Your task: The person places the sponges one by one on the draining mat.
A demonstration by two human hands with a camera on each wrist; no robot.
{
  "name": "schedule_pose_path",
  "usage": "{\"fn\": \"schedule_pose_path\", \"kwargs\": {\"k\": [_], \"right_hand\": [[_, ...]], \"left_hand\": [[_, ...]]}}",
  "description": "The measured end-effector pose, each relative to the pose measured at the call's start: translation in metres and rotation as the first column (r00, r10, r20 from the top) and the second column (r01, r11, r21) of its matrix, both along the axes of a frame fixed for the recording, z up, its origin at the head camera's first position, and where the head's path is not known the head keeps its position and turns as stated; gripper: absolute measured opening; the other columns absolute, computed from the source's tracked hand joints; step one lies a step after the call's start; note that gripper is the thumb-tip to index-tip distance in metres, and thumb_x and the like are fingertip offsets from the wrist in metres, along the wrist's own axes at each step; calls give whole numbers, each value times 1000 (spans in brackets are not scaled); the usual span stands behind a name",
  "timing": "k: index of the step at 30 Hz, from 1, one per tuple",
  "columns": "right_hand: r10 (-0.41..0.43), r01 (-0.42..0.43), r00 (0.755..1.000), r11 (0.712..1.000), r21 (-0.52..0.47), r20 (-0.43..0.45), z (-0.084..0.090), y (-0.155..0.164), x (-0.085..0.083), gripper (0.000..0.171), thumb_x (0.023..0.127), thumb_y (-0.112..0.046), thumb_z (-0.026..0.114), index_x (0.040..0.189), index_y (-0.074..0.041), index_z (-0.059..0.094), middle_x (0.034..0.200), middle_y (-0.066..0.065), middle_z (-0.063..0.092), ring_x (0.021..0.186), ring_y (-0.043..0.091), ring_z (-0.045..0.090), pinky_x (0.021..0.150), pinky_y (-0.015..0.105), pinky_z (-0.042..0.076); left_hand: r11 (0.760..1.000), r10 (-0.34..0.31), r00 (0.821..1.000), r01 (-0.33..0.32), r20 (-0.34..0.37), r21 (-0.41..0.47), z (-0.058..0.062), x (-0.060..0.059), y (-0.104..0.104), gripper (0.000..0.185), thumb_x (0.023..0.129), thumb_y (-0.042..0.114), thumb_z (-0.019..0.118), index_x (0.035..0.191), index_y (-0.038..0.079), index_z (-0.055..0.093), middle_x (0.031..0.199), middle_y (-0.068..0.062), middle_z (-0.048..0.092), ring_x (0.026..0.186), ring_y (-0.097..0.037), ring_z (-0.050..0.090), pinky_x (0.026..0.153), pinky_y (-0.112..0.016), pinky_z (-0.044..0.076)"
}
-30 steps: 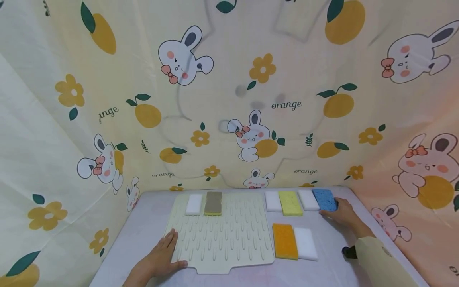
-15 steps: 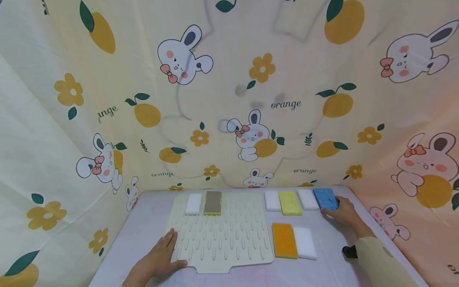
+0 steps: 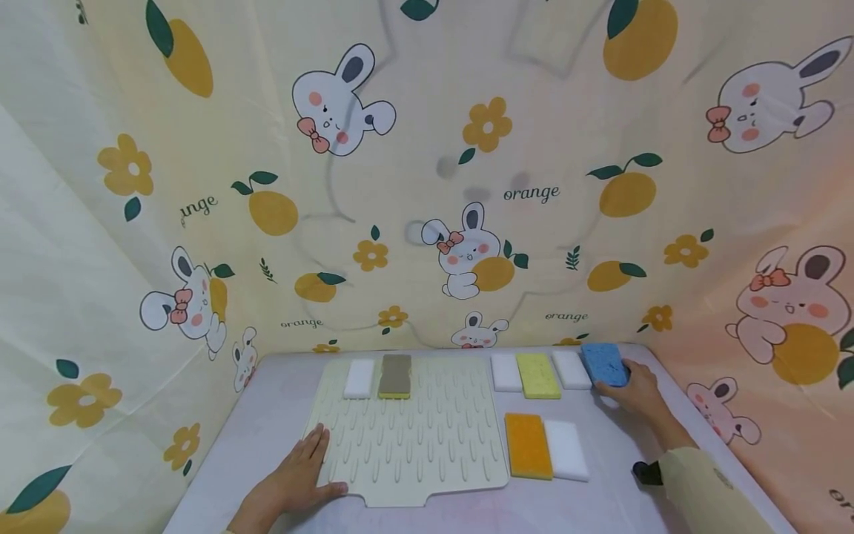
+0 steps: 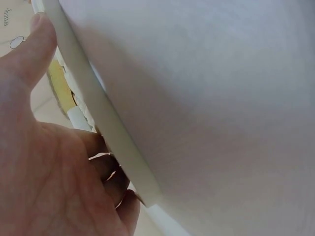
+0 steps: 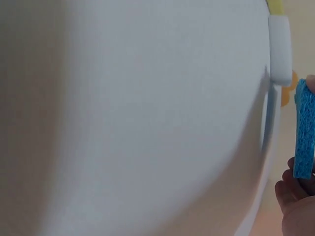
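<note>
At the worktop's [image 3: 280,415] 2 o'clock corner, the right hand [image 3: 637,391] grips the blue sponge [image 3: 604,364]. The left hand [image 3: 293,482] presses flat-fingered on the drying mat [image 3: 427,452], which carries a white sponge [image 3: 359,379] and a grey sponge [image 3: 396,376] at 11 o'clock.

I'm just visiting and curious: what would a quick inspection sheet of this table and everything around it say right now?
Surface: pale table, covered smooth.
Job's things: blue sponge at the far right end of the back row, lifted at one edge; cream ribbed mat lying flat.
Clutter: white sponge and grey sponge on the mat; two white sponges and a yellow sponge in the back row; orange sponge beside a white one nearer.
Grips: right hand holds the blue sponge; left hand rests flat on the mat's near left corner.
Cables: nothing seen.
Surroundings: cloth backdrop printed with rabbits and oranges.
</note>
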State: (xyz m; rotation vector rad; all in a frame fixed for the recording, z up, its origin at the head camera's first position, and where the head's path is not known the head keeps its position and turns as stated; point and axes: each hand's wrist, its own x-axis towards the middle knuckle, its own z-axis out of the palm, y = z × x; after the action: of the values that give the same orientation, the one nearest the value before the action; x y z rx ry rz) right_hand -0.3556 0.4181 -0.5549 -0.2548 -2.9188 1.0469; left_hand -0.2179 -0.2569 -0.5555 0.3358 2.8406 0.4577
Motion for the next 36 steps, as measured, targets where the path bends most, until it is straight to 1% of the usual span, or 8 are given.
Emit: {"fn": "schedule_pose_path", "kwargs": {"k": [5,9,15,22,29,32,36], "right_hand": [[41,-39,996,999,30,-75,0,-8,1,105,93,-33,81,155,25,19,152,51,24,141,66,27,119,77,29],[60,-59,992,998,16,-110,1,-19,4,103,93,-31,81,155,25,21,152,50,26,141,65,27,117,77,30],[63,-65,992,998,-16,-111,3,-40,6,105,94,-32,83,159,21,19,156,47,23,142,62,27,118,77,30],[92,-96,990,995,-32,-107,7,-63,8,105,93,-32,83,161,18,20,157,46,24,141,59,29,119,76,31],[116,-121,989,991,-48,-96,10,-86,8,104,94,-34,83,163,13,20,158,43,26,141,57,31,120,75,31],[129,-134,986,990,-41,-103,12,-95,8,105,94,-36,83,163,13,21,158,43,27,140,56,32,119,75,32],[143,-149,982,988,-39,-123,12,-107,9,103,94,-34,83,163,13,23,158,42,28,141,56,33,120,75,33]], "left_hand": [[1000,3,1000,-3,6,2,2,0,0,115,91,62,79,162,-13,30,172,-33,22,161,-47,22,131,-61,22],[1000,-1,1000,1,2,0,3,1,1,115,91,63,78,162,-13,30,172,-33,23,161,-47,22,131,-61,22],[1000,3,1000,-3,-6,6,3,1,1,115,91,62,78,162,-13,30,172,-33,23,161,-47,23,131,-61,23],[1000,5,1000,-5,1,13,2,2,1,115,90,62,79,162,-14,29,172,-34,22,161,-48,22,131,-61,22],[1000,-7,1000,7,-15,18,0,3,1,114,91,61,78,161,-14,30,172,-34,22,161,-48,23,131,-62,22],[1000,-3,1000,3,-8,10,0,2,1,115,91,63,77,162,-14,29,172,-33,21,161,-47,22,131,-61,21],[1000,4,1000,-4,8,-7,1,1,2,116,91,64,77,163,-13,28,173,-32,21,162,-46,21,131,-61,21]]}}
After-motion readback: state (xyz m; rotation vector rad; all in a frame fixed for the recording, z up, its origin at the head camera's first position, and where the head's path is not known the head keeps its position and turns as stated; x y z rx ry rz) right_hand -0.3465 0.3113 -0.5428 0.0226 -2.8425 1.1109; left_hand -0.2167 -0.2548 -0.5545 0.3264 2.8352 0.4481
